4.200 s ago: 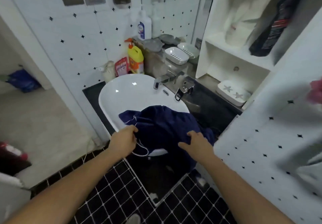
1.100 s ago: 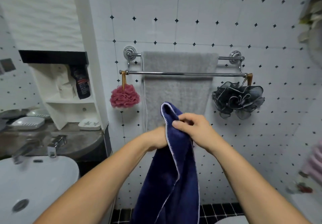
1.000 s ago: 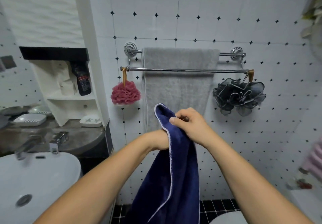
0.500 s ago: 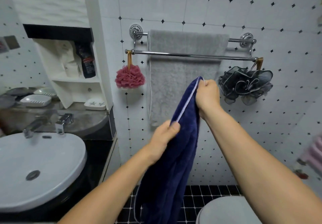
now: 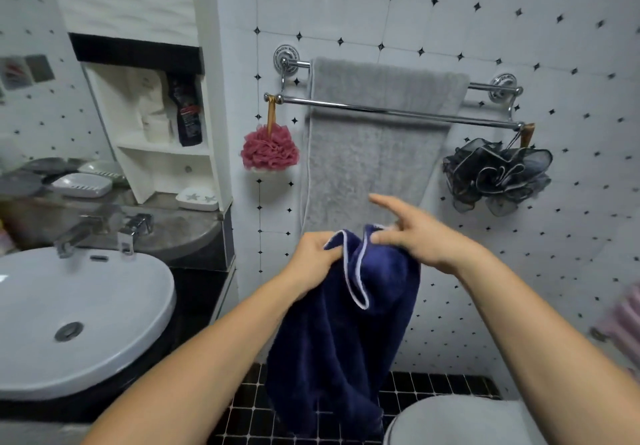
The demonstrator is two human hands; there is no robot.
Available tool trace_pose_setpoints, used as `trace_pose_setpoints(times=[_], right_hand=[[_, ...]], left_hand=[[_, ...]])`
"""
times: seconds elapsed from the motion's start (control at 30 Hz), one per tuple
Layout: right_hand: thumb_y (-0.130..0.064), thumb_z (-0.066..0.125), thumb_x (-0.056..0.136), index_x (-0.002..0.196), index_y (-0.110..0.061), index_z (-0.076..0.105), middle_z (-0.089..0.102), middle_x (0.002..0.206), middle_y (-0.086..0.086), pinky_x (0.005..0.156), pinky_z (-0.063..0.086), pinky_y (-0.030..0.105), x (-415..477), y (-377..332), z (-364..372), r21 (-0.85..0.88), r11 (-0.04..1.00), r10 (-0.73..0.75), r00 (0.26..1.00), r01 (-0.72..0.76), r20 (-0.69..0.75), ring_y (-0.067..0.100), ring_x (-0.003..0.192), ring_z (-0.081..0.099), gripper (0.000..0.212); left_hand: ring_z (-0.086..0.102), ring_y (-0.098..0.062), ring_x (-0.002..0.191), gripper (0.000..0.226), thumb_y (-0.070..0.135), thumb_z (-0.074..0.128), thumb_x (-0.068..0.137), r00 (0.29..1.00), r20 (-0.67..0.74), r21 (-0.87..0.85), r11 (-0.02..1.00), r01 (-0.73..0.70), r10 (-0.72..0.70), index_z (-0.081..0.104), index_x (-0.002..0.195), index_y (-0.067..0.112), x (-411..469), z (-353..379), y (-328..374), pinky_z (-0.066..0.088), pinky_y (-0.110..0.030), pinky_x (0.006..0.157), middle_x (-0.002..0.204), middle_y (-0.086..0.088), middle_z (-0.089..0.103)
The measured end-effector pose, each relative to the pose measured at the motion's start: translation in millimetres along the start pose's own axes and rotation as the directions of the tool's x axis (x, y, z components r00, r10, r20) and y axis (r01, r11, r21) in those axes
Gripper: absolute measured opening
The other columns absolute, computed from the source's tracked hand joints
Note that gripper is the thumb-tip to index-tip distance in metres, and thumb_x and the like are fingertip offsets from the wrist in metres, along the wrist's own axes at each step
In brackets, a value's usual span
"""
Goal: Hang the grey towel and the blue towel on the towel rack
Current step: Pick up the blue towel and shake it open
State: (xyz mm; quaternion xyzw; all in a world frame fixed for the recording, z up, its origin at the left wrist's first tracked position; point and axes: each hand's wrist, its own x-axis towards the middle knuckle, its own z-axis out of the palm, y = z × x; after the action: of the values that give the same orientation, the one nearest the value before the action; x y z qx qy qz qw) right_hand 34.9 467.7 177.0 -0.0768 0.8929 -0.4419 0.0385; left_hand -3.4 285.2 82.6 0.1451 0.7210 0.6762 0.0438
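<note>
Pink loofah [image 5: 270, 148], dark loofah [image 5: 498, 176], white sink [image 5: 86, 299]

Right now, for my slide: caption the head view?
Left hand, right hand hold blue towel below towel rack; grey towel already hung.

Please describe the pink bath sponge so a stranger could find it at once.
Find the chrome towel rack on the tiled wall. The pink bath sponge hangs from its front bar's left end, beside the grey towel. The other sponge, at the right end, is dark grey.
</note>
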Motion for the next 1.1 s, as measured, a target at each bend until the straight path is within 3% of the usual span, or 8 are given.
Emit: trace_pose_setpoints(times=[0.13,0.27,0.5,0.67,0.87,0.97,1.03,1.1], right_hand=[[-0.010,0.059,0.090,0.109,-0.013,0.066,0.072,0.101,0.009,0.091,0.049,0.048,-0.1,14.3,19.0,-0.267,0.963,-0.047,0.999,0.041,-0.015,0.021,0.093,0.064,0.020],[-0.009,0.054,0.091,0.086,0.001,0.065,0.068,0.081,0.010,0.072,0.049,0.040,0.6,19.9,6.7,-0.006,1.000,-0.025,0.965,0.024,-0.263,0.018,0.074,0.055,0.016],[-0.010,0.057,0.093,0.078,0.002,0.062,0.058,0.070,0.011,0.062,0.042,0.030,-8.1,32.3,-40.8,0.446,0.880,0.110,0.846,0.161,-0.522,0.017,0.066,0.050,0.019],[-0.009,0.058,0.093,0.053,-0.015,0.060,0.059,0.047,-0.009,0.043,0.043,0.015,-10.7,48.0,-46.8,0.539,0.833,0.236,0.801,0.125,-0.550,0.004,0.042,0.051,0.040],[-0.010,0.058,0.094,0.073,-0.008,0.055,0.057,0.063,0.007,0.045,0.043,0.021,-5.4,66.7,-21.0,0.648,0.761,0.470,0.709,-0.023,-0.526,0.017,0.051,0.052,0.021],[-0.003,0.061,0.091,0.098,-0.008,0.056,0.062,0.077,0.011,0.042,0.046,0.018,-8.5,57.8,7.7,0.662,0.746,0.415,0.828,-0.071,-0.378,0.012,0.050,0.062,0.010],[0.004,0.066,0.084,0.134,-0.024,0.039,0.071,0.096,0.012,0.057,0.056,0.025,-12.2,52.5,26.0,0.622,0.779,0.235,0.955,-0.075,-0.179,0.019,0.075,0.071,0.063],[0.008,0.069,0.079,0.133,-0.032,0.038,0.073,0.108,0.013,0.078,0.058,0.033,-15.6,43.1,41.8,0.540,0.841,0.035,0.999,-0.041,0.023,0.026,0.098,0.071,0.074]], left_hand=[[0.065,0.001,0.072,0.033,-0.012,0.058,0.081,0.980,0.051,0.022,0.981,-0.192,0.190,0.072,0.088,0.018,9.7,14.0,39.4,0.051,-0.015,0.072,0.083,0.004,0.072],[0.066,-0.001,0.082,0.029,0.003,0.075,0.080,0.978,0.068,-0.068,0.979,-0.192,0.197,0.063,0.101,0.017,0.1,8.3,31.5,0.051,-0.017,0.078,0.094,0.003,0.071],[0.071,-0.025,0.099,0.036,0.007,0.081,0.069,0.848,0.310,0.294,0.891,0.345,-0.430,0.072,0.103,0.002,-45.1,-49.5,-80.1,0.052,-0.043,0.098,0.104,-0.010,0.077],[0.071,-0.033,0.102,0.043,0.009,0.082,0.060,0.852,0.234,0.009,0.877,0.480,-0.468,0.074,0.103,0.009,-50.2,-73.7,-93.1,0.054,-0.042,0.094,0.106,-0.013,0.076],[0.071,-0.038,0.099,0.041,0.010,0.079,0.075,0.889,0.032,-0.517,0.753,0.406,-0.457,0.068,0.113,-0.003,-16.1,-56.6,-38.4,0.057,-0.045,0.085,0.107,-0.025,0.073],[0.069,-0.038,0.105,0.043,0.015,0.077,0.079,0.875,0.116,-0.519,0.722,0.457,-0.470,0.067,0.115,-0.005,-0.7,-28.7,2.7,0.053,-0.048,0.096,0.112,-0.025,0.071],[0.067,-0.038,0.104,0.041,0.008,0.073,0.082,0.898,0.183,-0.429,0.789,0.440,-0.401,0.063,0.118,-0.008,1.4,-7.5,24.9,0.053,-0.045,0.096,0.117,-0.028,0.068],[0.069,-0.033,0.090,0.029,-0.001,0.069,0.081,0.920,0.267,-0.276,0.892,0.358,-0.287,0.067,0.110,-0.007,0.9,8.2,38.7,0.058,-0.038,0.083,0.106,-0.027,0.070]])
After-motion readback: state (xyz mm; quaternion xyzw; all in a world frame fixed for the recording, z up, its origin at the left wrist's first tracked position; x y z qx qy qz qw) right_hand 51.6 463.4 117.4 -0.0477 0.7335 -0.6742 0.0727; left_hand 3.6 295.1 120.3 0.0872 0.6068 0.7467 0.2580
